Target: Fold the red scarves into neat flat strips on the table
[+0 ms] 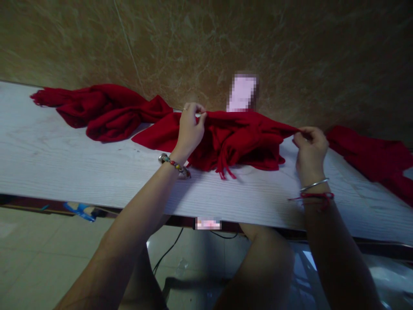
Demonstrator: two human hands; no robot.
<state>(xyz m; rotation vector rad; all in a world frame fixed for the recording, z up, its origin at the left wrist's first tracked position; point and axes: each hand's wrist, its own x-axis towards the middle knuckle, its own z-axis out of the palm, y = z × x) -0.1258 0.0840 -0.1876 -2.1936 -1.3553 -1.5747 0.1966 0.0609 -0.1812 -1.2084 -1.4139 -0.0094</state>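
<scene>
A red fringed scarf lies bunched on the white wood-grain table in front of me. My left hand pinches its upper edge near the middle, thumb against fingers. Farther right, my right hand pinches the same edge at a corner. Between both hands the edge is drawn fairly straight, while folds and a few tassels hang below it. Some of the cloth under my left wrist is hidden by that hand.
Another heap of red cloth with a frayed end rests at the left, and more red cloth at the right. The narrow table runs along a brown marbled wall. A blurred pink rectangle is against the wall. Below, a cable hangs.
</scene>
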